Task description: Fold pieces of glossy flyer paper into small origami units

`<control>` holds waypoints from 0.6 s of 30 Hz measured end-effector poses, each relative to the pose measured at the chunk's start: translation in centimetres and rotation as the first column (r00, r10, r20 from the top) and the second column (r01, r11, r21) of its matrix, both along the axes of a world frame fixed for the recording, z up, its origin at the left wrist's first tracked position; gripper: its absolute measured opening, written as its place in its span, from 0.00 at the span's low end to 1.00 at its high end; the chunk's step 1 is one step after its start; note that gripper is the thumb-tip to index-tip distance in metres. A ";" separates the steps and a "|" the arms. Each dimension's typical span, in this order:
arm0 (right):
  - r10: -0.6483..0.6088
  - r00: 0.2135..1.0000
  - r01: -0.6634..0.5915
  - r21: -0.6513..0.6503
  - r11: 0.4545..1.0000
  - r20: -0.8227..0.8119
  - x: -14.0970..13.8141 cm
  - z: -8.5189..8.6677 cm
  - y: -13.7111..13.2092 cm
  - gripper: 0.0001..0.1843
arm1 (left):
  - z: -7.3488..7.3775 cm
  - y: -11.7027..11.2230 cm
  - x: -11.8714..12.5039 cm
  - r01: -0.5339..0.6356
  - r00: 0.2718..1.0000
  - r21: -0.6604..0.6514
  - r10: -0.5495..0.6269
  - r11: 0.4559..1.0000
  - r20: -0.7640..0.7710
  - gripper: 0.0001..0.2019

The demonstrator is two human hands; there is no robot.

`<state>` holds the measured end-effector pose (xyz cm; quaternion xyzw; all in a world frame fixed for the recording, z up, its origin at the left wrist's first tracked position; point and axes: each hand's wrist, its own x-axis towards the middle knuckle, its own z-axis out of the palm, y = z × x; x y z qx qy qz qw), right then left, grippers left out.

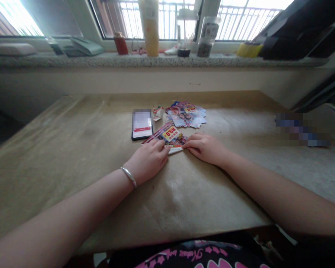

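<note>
On the table lies a colourful printed flyer (171,133) with large red price digits on a yellow patch. A strip along its near edge is folded over and shows white and orange. My left hand (150,160) presses on the left part of that fold, fingers together. At the right end of the fold, my right hand (203,147) pinches the paper between thumb and fingers. Just beyond is a fanned stack of similar flyers (186,115). A small crumpled or folded paper piece (158,112) sits left of the stack, next to a phone (142,124) with a lit screen.
A wooden-looking table (72,149) runs up to the wall under a window. The stone sill (162,60) carries a yellow bottle (151,29), a red jar (121,44), clear containers (205,41) and a dark bag (298,33). A blurred-out item (301,130) lies at the right.
</note>
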<state>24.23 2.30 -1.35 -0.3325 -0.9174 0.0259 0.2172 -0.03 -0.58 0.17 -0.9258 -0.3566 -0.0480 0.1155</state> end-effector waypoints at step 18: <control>0.046 0.995 -0.048 -0.020 0.999 -0.084 0.8 0.4 0.2 0.10 | 0.4 -0.1 0.3 0.042 0.997 -0.050 -0.039 0.998 0.064 0.18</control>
